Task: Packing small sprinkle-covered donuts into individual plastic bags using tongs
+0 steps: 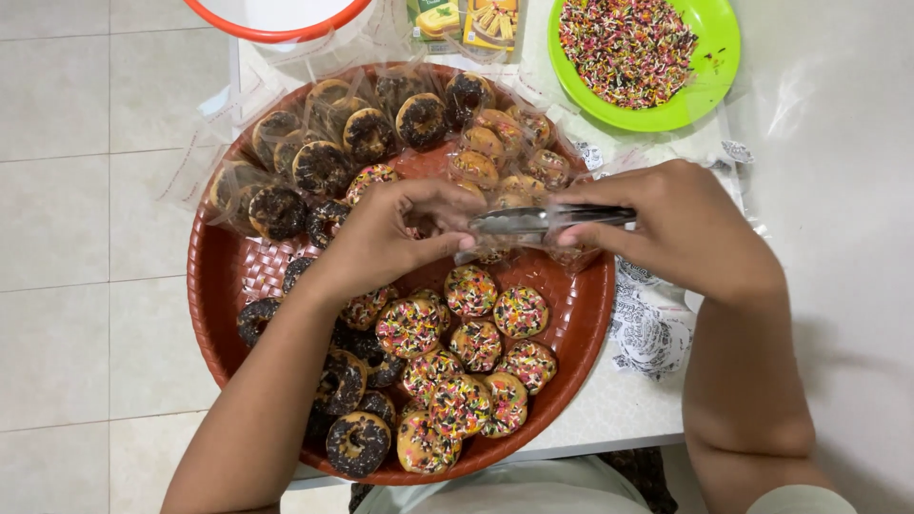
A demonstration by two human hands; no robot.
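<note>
My left hand [395,233] pinches the open end of a small clear plastic bag [533,246] over a round red woven tray [224,276]. My right hand [681,224] grips metal tongs [543,221] whose tips lie at the bag's mouth, touching the fingers of my left hand. What sits between the tong tips is hidden. Below the hands, several sprinkle-covered mini donuts [471,347] and dark chocolate-coated ones [357,443] lie loose on the tray. At the tray's far side lie several donuts wrapped in clear bags [324,143].
A green plate of coloured sprinkles [633,57] stands at the back right. An orange-rimmed bowl [276,19] and small snack boxes [466,21] sit behind the tray. Patterned paper [652,328] lies right of the tray. The table ends at the left, over tiled floor [86,238].
</note>
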